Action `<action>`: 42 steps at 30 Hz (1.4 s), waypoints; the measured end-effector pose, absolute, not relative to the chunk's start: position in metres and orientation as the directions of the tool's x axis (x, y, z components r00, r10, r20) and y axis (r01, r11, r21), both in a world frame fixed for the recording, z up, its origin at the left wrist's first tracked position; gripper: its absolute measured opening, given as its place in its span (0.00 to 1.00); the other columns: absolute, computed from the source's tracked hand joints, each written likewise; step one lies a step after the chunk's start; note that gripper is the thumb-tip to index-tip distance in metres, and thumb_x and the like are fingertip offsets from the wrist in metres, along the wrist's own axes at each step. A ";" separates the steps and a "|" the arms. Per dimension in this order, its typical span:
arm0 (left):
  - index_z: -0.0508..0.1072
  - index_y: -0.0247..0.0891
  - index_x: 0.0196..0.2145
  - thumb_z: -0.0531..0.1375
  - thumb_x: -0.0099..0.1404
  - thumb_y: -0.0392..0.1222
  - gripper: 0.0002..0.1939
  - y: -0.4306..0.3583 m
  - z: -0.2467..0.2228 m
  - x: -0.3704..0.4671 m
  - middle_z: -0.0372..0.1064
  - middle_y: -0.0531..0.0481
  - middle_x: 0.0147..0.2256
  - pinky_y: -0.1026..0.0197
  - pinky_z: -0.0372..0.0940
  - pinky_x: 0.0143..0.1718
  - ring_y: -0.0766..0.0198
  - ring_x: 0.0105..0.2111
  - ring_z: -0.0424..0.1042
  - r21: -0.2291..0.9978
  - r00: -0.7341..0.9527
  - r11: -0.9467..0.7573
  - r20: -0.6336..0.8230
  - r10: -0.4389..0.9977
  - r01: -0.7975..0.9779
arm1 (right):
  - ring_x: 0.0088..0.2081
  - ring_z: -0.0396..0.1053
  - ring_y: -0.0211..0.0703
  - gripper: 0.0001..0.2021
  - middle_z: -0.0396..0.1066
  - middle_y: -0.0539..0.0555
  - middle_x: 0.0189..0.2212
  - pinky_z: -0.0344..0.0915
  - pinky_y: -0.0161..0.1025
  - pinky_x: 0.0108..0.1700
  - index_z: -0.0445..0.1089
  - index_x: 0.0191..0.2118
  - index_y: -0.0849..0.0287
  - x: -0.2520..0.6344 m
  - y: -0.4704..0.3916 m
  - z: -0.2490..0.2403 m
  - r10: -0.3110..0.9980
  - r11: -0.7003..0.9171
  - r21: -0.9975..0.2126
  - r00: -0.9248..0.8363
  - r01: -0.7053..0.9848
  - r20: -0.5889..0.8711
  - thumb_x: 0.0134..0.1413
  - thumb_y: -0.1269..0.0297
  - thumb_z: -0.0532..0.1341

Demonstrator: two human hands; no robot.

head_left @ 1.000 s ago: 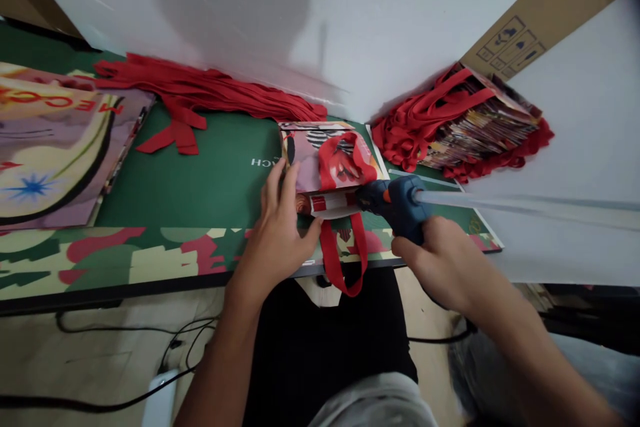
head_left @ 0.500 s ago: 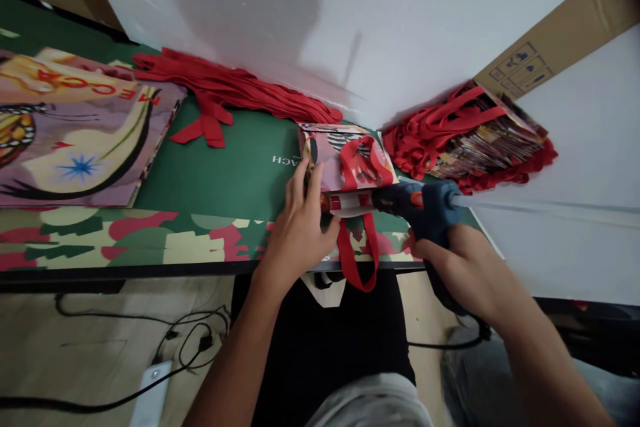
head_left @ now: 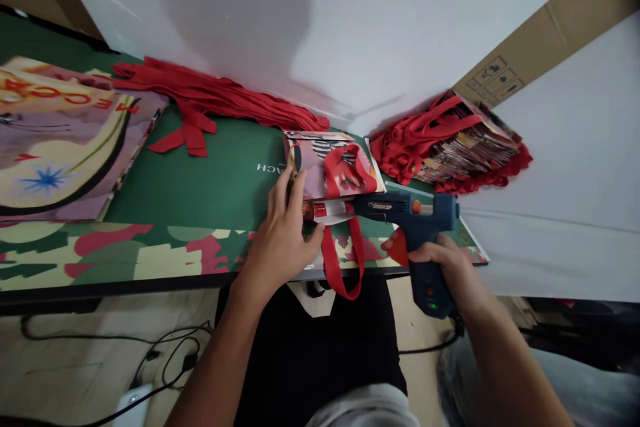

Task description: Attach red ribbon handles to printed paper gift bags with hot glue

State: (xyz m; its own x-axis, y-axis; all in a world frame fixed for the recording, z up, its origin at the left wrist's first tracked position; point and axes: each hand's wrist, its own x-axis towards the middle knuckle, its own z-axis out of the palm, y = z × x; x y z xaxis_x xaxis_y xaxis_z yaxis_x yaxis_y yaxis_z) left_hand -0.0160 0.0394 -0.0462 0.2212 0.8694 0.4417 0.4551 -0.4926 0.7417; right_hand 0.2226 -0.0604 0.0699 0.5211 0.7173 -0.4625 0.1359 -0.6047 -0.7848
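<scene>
A small printed paper bag [head_left: 310,170] with red ribbon handles lies near the table's front edge, its mouth facing me. One red handle [head_left: 357,260] hangs down over the edge. My left hand [head_left: 283,233] holds the bag at its left side, fingers on top and thumb at the mouth. In my right hand [head_left: 445,263] is a dark blue glue gun [head_left: 425,213] with an orange trigger. Its nozzle points left into the bag's opening; the tip is hidden there.
Large printed sheets [head_left: 65,153] lie at the left. Red ribbons [head_left: 220,97] stretch along the back by a white panel [head_left: 240,7]. A stack of finished bags [head_left: 465,143] stands at the right. Cables [head_left: 100,337] run across the floor.
The view has shifted slightly to the right. The glue gun has turned so its side and handle face me more, with its nozzle still at the bag's mouth.
</scene>
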 end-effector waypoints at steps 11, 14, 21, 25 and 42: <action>0.47 0.47 0.78 0.64 0.71 0.45 0.46 0.042 -0.048 -0.021 0.41 0.38 0.78 0.33 0.51 0.77 0.40 0.78 0.48 0.717 0.210 -0.465 0.420 0.883 0.520 | 0.21 0.65 0.40 0.18 0.70 0.43 0.21 0.58 0.35 0.23 0.72 0.37 0.55 0.211 -0.042 0.044 0.776 -0.554 -0.825 0.290 -0.110 -0.560 0.35 0.63 0.69; 0.49 0.48 0.78 0.65 0.70 0.47 0.46 0.044 -0.049 -0.023 0.43 0.40 0.78 0.32 0.49 0.77 0.39 0.77 0.49 0.703 0.212 -0.470 0.426 0.879 0.533 | 0.21 0.64 0.40 0.15 0.67 0.42 0.20 0.58 0.35 0.22 0.68 0.34 0.54 0.210 -0.039 0.046 0.742 -0.612 -0.786 0.280 -0.089 -0.609 0.35 0.62 0.70; 0.48 0.54 0.78 0.66 0.69 0.53 0.47 0.047 -0.051 -0.027 0.43 0.42 0.77 0.29 0.54 0.76 0.38 0.77 0.50 0.689 0.218 -0.477 0.433 0.875 0.546 | 0.26 0.66 0.37 0.09 0.69 0.43 0.23 0.60 0.32 0.26 0.70 0.28 0.55 0.217 -0.033 0.036 0.807 -0.568 -0.816 0.122 -0.105 -0.577 0.39 0.66 0.70; 0.47 0.57 0.78 0.66 0.69 0.54 0.48 0.047 -0.051 -0.028 0.43 0.44 0.77 0.28 0.53 0.76 0.37 0.77 0.50 0.678 0.232 -0.478 0.426 0.875 0.558 | 0.25 0.66 0.36 0.08 0.73 0.44 0.27 0.57 0.32 0.22 0.74 0.29 0.55 0.221 -0.031 0.035 0.789 -0.603 -0.798 0.136 -0.014 -0.599 0.41 0.63 0.71; 0.48 0.50 0.78 0.65 0.70 0.50 0.47 0.044 -0.048 -0.026 0.43 0.40 0.77 0.34 0.45 0.79 0.44 0.78 0.46 0.669 0.232 -0.483 0.433 0.871 0.564 | 0.22 0.64 0.38 0.11 0.65 0.43 0.20 0.55 0.34 0.21 0.69 0.29 0.54 0.220 -0.030 0.038 0.780 -0.615 -0.786 0.193 0.066 -0.595 0.40 0.60 0.70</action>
State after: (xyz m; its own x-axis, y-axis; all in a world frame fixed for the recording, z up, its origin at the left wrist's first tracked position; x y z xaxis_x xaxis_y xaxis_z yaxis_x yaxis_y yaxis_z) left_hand -0.0261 0.0444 -0.0479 0.2322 0.8708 0.4333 0.5644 -0.4835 0.6691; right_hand 0.2195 -0.0302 0.0381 0.1931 0.7804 -0.5947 0.0659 -0.6151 -0.7857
